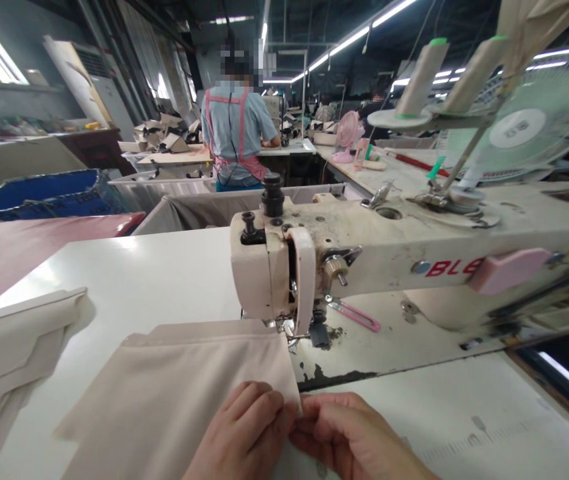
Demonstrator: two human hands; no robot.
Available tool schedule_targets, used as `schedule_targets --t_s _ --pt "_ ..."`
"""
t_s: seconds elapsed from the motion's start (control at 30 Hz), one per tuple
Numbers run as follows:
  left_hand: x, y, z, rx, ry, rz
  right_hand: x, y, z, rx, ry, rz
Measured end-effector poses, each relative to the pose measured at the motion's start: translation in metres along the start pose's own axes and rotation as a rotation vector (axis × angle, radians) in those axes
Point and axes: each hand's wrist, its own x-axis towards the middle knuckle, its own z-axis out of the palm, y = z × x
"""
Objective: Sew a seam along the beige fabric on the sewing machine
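A beige fabric panel lies on the white table, its far right corner under the presser foot of the sewing machine. A folded seam runs along the panel's far edge. With fingers curled, my left hand grips the fabric near its right edge. My right hand pinches that same edge between thumb and fingers, close beside the left hand. The fingertips meet at the cloth, and part of the edge is hidden under them.
Pink thread snips lie on the machine bed. More beige pieces are stacked at the left. Two thread cones and a fan stand at the right. A person works ahead, beyond fabric-lined bins. A dark phone-like device rests at the right.
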Motion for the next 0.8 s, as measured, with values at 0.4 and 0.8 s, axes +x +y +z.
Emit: schedule_targets --t_s 0.4,0.8 --pt "-0.007 -0.004 0.004 -0.153 0.005 0.057 0.001 -0.007 -0.029 -1.460 -0.016 -0.983" --pt "0.015 -0.055 -0.019 0.055 -0.321 -0.161 0.021 -0.017 -0.030 -1.830 -0.396 -1.223"
